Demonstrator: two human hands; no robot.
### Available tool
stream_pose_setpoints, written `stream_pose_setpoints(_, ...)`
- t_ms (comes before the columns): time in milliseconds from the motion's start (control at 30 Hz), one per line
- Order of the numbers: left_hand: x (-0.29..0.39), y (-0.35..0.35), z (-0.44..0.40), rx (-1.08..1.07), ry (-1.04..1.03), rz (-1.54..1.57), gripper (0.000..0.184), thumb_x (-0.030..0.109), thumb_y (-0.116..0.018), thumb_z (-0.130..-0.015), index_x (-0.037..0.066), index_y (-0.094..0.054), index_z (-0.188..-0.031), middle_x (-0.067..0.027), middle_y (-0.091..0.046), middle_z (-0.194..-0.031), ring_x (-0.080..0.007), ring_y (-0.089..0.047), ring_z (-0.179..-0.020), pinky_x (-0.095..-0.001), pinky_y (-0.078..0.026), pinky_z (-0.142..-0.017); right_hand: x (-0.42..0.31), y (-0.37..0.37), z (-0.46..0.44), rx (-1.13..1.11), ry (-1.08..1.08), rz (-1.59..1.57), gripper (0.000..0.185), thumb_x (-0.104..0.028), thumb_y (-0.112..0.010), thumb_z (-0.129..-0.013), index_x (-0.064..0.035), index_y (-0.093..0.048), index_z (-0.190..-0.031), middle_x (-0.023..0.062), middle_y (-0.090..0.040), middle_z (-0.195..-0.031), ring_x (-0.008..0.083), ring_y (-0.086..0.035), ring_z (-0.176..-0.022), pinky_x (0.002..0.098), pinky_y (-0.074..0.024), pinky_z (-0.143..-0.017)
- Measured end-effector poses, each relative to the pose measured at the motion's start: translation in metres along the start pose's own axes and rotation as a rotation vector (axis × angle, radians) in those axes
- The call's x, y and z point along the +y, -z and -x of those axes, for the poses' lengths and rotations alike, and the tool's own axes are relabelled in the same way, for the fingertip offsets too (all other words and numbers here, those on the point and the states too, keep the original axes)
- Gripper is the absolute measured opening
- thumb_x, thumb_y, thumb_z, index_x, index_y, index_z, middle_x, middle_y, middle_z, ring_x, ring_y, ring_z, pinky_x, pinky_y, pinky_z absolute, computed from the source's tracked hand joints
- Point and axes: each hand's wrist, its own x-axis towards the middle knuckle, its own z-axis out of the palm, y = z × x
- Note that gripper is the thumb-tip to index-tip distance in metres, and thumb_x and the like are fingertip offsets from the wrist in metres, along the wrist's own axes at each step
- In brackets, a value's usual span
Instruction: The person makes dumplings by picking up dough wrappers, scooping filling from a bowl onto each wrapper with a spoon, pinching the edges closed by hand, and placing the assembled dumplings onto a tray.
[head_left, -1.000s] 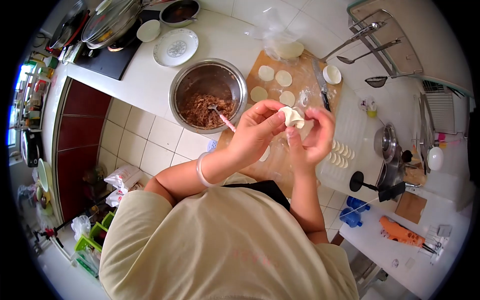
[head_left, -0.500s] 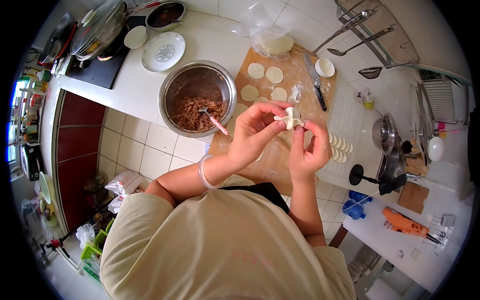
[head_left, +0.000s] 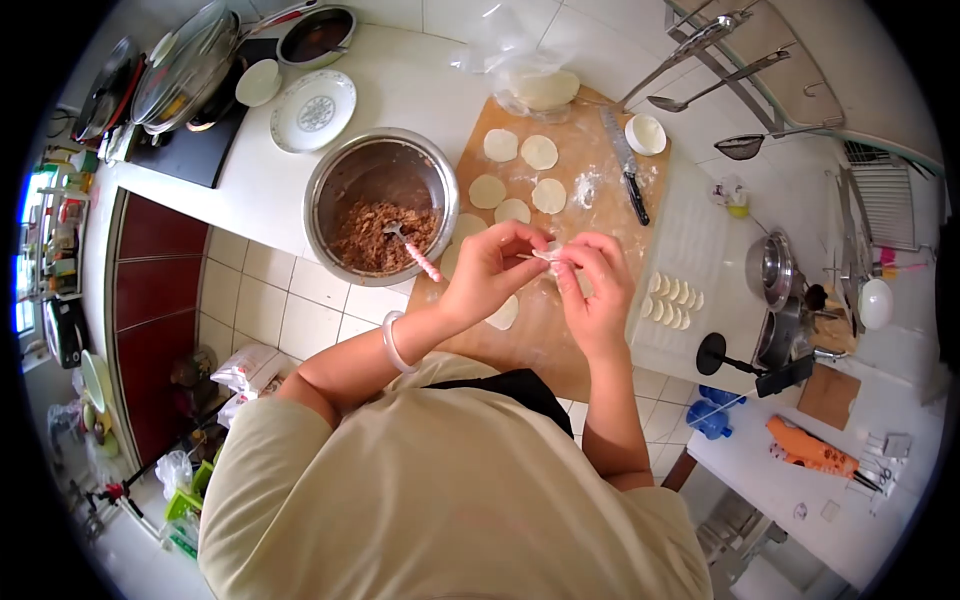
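A partly folded dumpling is held above the wooden board, mostly covered by fingertips. My left hand pinches one side of it, a pale bangle on that wrist. From the other side, my right hand pinches its edge with thumb and fingers. Round dough wrappers lie spread on the floured board. Left of the hands stands a steel bowl of minced filling, in which a spoon with a pink-and-white handle rests. Several shaped dumplings sit in rows on the right.
A knife lies along the board's right side beside a small white bowl. Dough in a plastic bag is at the back. A patterned plate and lidded pan occupy the left counter. Ladles hang at upper right.
Both hands have drawn closer together, and the fingers now cover most of the dumpling, whose folds showed more before. The whole view has shifted slightly.
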Motion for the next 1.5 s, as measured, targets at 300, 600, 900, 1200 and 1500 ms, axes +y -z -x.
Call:
stream_pose_setpoints(300,-0.095,0.008,-0.044,0.113,0.508,-0.146,0.036,0.007,-0.063,-0.086,-0.005,-0.048,-0.117,-0.0111,-0.057,-0.110,-0.0211,-0.059,-0.105,-0.0308,-0.049,-0.088,0.203,-0.028,0.034,-0.069,-0.873,-0.260,0.014,-0.011,-0.062,-0.087,-0.0013,-0.070,-0.093,0.0079,-0.069,-0.086,0.0124,-0.063,-0.071,0.0246,-0.0494,-0.062)
stream_pose_setpoints(600,-0.064,0.037,0.020,0.001,0.632,0.072,0.021,0.007,-0.056,-0.091,-0.002,-0.053,-0.110,-0.0103,-0.058,-0.108,-0.0209,-0.060,-0.106,-0.0320,-0.050,-0.090,0.286,-0.056,0.007,-0.150,-0.370,0.428,0.013,-0.016,-0.067,-0.079,-0.0050,-0.070,-0.085,0.0151,-0.067,-0.079,0.0337,-0.063,-0.070,0.0387,-0.0505,-0.067)
stream_pose_setpoints(900,-0.044,0.031,0.044,-0.009,0.690,0.081,0.018,0.006,-0.057,-0.090,0.002,-0.057,-0.107,-0.0083,-0.060,-0.109,-0.0203,-0.060,-0.104,-0.0338,-0.048,-0.091,0.282,0.061,0.109,0.368,-1.073,-0.712,0.020,-0.009,-0.063,-0.087,-0.0009,-0.064,-0.105,0.0077,-0.067,-0.094,0.0172,-0.064,-0.078,0.0313,-0.0535,-0.066)
stream_pose_setpoints(1200,-0.057,0.015,0.054,-0.071,0.714,0.022,0.015,0.007,-0.051,-0.094,0.004,-0.057,-0.108,-0.0075,-0.060,-0.109,-0.0205,-0.060,-0.105,-0.0342,-0.048,-0.092,0.368,0.236,0.283,0.802,-1.350,-0.064,0.027,-0.003,-0.069,-0.080,-0.0028,-0.062,-0.106,0.0051,-0.065,-0.097,0.0142,-0.063,-0.080,0.0258,-0.0540,-0.067)
stream_pose_setpoints(1500,-0.047,0.011,0.068,0.005,0.695,-0.031,0.015,0.008,-0.050,-0.095,0.004,-0.057,-0.107,-0.0078,-0.060,-0.108,-0.0205,-0.060,-0.104,-0.0344,-0.048,-0.093,0.371,0.222,0.269,0.191,-1.116,0.873,0.021,-0.016,-0.070,-0.074,-0.0084,-0.069,-0.094,0.0135,-0.069,-0.085,0.0286,-0.066,-0.077,0.0374,-0.0525,-0.071)
